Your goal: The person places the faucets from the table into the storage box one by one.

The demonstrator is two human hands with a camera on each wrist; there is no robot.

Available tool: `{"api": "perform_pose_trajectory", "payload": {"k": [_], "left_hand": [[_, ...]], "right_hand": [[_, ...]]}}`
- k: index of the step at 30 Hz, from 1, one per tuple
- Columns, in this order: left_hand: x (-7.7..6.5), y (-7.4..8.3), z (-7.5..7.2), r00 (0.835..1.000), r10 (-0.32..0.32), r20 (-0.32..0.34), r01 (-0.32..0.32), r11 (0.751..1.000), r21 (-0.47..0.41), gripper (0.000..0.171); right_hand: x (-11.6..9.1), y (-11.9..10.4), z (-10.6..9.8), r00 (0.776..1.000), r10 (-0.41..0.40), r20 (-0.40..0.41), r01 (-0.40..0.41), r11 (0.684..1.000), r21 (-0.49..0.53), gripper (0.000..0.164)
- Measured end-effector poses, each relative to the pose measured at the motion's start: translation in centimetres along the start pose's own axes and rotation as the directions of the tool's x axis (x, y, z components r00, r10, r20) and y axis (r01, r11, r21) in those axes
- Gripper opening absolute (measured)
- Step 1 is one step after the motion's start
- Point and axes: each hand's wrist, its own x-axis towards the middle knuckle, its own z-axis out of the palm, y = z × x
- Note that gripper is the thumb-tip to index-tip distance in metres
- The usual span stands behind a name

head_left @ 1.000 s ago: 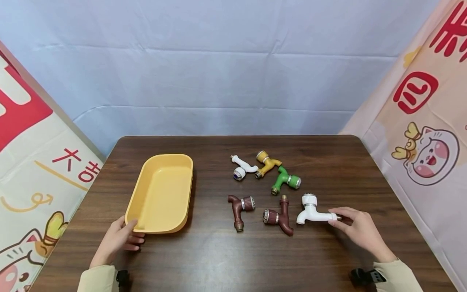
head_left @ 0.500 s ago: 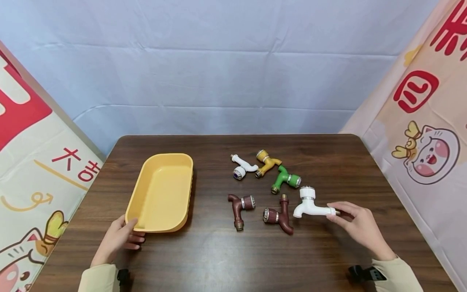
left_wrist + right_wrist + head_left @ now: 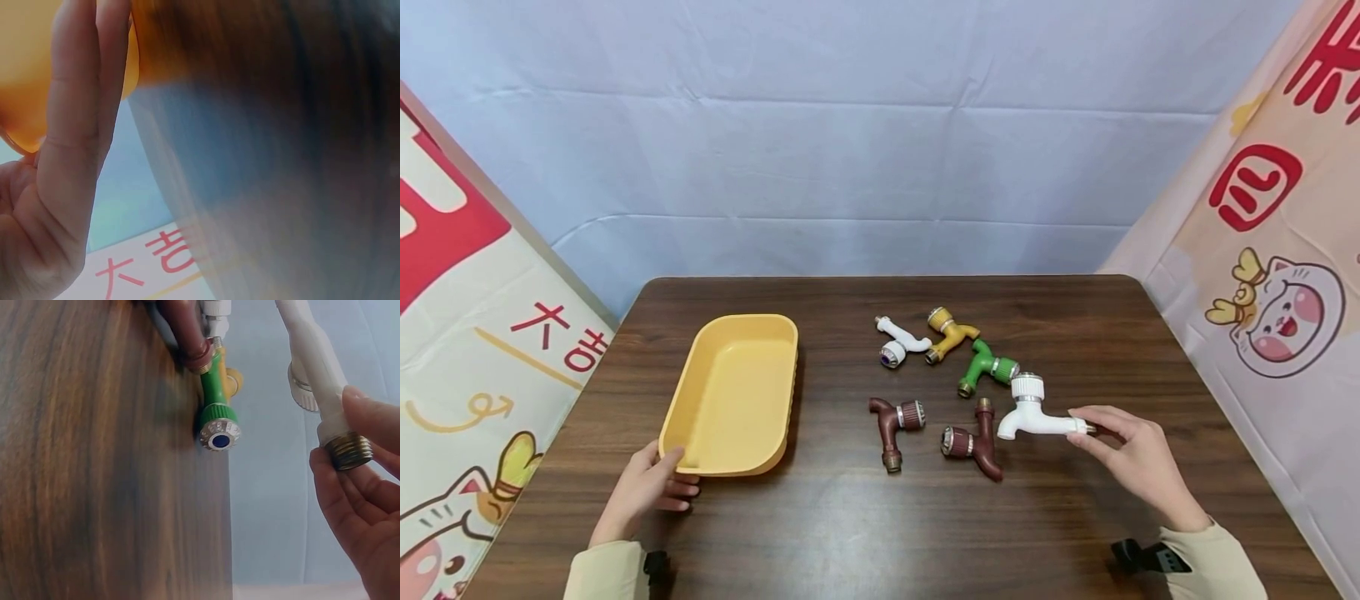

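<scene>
My right hand (image 3: 1138, 458) pinches a white faucet (image 3: 1037, 412) by its threaded inlet end, thumb on one side and fingers on the other. In the right wrist view the brass thread (image 3: 349, 451) pokes out beside the fingertips, and the faucet is held above the table. My left hand (image 3: 643, 487) grips the near left corner of a yellow plastic basin (image 3: 730, 400), thumb over the rim and fingers beneath. Left of the held faucet lie two brown faucets (image 3: 889, 433) (image 3: 976, 442). Behind them are a green faucet (image 3: 988, 368), a yellow faucet (image 3: 951, 335) and a smaller white faucet (image 3: 901, 343).
The dark wooden table (image 3: 850, 533) has rounded far corners, with a pale blue cloth (image 3: 880, 167) hanging behind it. Printed banners (image 3: 1285, 292) stand along both sides. The basin's inside shows only its bare floor.
My right hand has lifted the white faucet and carried it slightly left and away from me. The left hand and the basin have stayed in place.
</scene>
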Motion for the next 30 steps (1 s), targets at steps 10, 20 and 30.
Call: {"api": "perform_pose_trajectory", "payload": {"k": [10,20,30], "left_hand": [[0.1,-0.2,-0.1,1.000,-0.001,0.003,0.001,1.000,0.006,0.043],[0.0,0.0,-0.1,1.000,-0.007,0.003,0.007,1.000,-0.002,0.045],[0.1,-0.2,-0.2,1.000,-0.009,0.012,0.009,1.000,0.000,0.045]], "right_hand": [[-0.3,3.9,0.9,0.999,-0.046,-0.005,0.046,0.993,0.105,0.035],[-1.5,10.1,2.7,1.000,-0.022,-0.006,0.021,0.999,-0.050,0.041],[1.7,-1.0,0.6,0.999,-0.047,0.015,0.047,0.999,0.009,0.033]]}}
